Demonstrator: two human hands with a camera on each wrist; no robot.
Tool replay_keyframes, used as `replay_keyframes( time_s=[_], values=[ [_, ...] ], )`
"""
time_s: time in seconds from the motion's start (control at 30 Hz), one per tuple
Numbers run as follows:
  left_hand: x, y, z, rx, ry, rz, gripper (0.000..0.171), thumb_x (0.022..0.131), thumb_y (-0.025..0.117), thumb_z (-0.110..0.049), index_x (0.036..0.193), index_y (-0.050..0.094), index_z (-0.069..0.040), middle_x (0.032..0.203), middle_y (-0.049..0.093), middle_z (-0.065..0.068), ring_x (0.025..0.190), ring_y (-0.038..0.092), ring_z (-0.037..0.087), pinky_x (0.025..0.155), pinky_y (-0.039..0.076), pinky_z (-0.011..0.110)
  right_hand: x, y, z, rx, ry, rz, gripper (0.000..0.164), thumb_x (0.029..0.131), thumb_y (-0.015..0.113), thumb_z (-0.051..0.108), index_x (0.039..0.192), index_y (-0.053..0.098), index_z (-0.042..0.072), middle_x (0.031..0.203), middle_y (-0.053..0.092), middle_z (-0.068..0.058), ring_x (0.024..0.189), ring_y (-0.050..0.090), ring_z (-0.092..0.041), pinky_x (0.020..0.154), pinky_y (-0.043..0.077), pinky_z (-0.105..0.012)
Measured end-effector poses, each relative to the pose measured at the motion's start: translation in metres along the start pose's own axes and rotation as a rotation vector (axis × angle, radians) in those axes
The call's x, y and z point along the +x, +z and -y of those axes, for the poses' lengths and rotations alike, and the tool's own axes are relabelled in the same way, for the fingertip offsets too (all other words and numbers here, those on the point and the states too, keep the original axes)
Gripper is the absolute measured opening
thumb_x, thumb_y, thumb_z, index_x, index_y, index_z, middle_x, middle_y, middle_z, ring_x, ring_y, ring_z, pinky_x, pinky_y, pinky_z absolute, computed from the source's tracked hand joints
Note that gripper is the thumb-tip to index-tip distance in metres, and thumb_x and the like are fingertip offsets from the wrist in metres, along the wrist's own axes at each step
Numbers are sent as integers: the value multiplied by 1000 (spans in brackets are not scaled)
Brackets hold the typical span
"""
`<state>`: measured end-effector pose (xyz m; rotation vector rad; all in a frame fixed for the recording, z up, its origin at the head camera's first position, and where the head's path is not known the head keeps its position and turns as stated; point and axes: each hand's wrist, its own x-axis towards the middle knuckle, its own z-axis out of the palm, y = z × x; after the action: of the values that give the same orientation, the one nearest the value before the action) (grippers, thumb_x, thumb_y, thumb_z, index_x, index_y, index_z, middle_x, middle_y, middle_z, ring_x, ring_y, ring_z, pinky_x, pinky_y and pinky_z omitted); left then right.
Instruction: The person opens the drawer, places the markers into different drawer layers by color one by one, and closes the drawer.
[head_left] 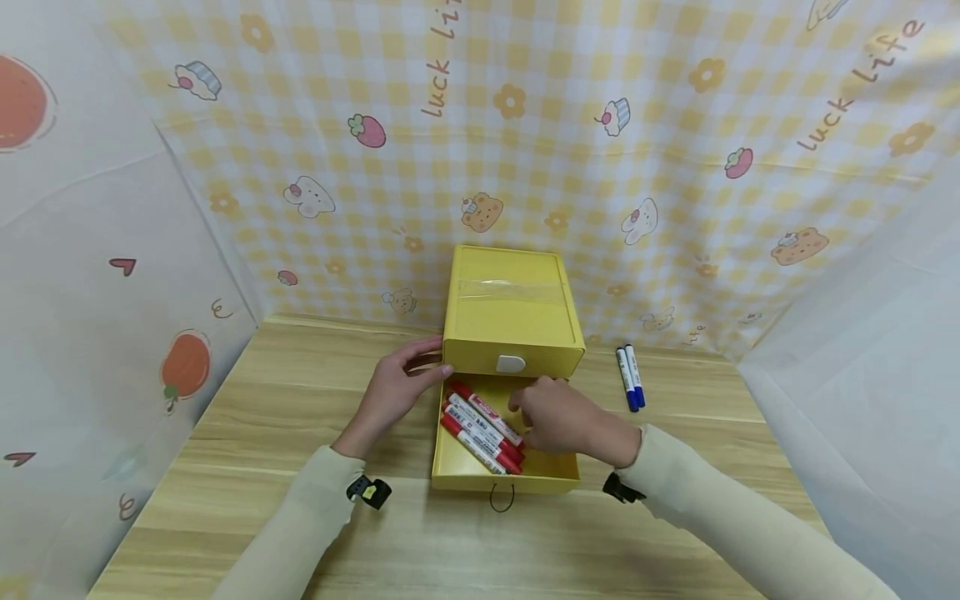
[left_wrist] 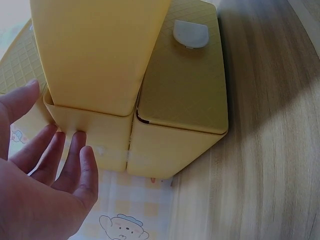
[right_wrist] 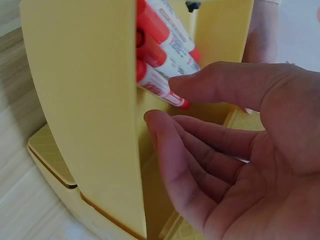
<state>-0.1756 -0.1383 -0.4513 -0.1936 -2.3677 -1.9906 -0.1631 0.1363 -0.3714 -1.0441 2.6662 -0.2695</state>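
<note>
A yellow two-drawer box [head_left: 513, 317] stands against the cloth, its lower drawer [head_left: 505, 483] pulled out. Several red-capped white markers [head_left: 480, 433] lie slanted in the drawer's left part. My right hand [head_left: 558, 417] is over the drawer's right side, beside the markers. In the right wrist view its thumb [right_wrist: 200, 89] overlaps the end of the nearest marker [right_wrist: 157, 86], with a gap between thumb and forefinger and nothing pinched there. My left hand [head_left: 393, 387] is at the box's left side, thumb by the front corner and fingertips [left_wrist: 80, 137] at the side wall.
Two blue-capped markers [head_left: 631, 377] lie side by side on the wooden table [head_left: 300, 400], right of the box. The upper drawer is closed, with a white tab [head_left: 511, 364] on its front. A patterned cloth [head_left: 510, 150] hangs behind the box.
</note>
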Motion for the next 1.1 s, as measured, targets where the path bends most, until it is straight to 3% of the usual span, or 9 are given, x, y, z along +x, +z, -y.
replay_keyframes(
  time_s=[0.23,0.6,0.73,0.8,0.93,1.1],
  values=[
    [0,0,0,-1,6,1,53,101,84,-19,150,67,-7,150,66,14,135,65,35,109,58,50,-16,-2,-3,-12,-45,-136,20,94,87,15,110,81,5,85,73,3,70,63,-9,63,56,-28],
    [0,0,0,-6,-6,0,54,103,83,-20,152,65,-5,152,64,15,137,64,36,113,55,49,-50,16,-2,79,-199,-434,13,92,81,8,105,80,7,91,75,4,74,68,-12,63,55,-21],
    [-1,1,0,-7,2,0,54,103,82,-21,152,65,-5,153,64,16,138,63,36,113,55,48,-60,28,4,62,-264,-500,17,89,85,10,106,80,10,87,69,8,63,51,0,54,44,-14],
    [-1,2,1,-6,7,-2,54,103,83,-20,152,65,-5,153,64,14,138,63,36,113,55,48,-64,34,8,38,-294,-523,21,87,88,13,105,79,12,84,66,9,62,43,4,51,37,-11],
    [-3,2,2,-11,22,-6,53,102,83,-18,151,66,-7,154,63,12,138,63,35,113,56,46,-71,47,18,-8,-348,-534,27,82,94,17,104,78,14,82,65,11,64,46,7,53,35,-7],
    [-8,4,2,-8,35,-17,50,104,81,-20,151,67,-10,154,63,8,139,63,32,112,56,42,-74,63,26,-44,-362,-469,25,85,95,21,102,77,16,83,65,14,64,47,12,54,33,-4]
  ],
)
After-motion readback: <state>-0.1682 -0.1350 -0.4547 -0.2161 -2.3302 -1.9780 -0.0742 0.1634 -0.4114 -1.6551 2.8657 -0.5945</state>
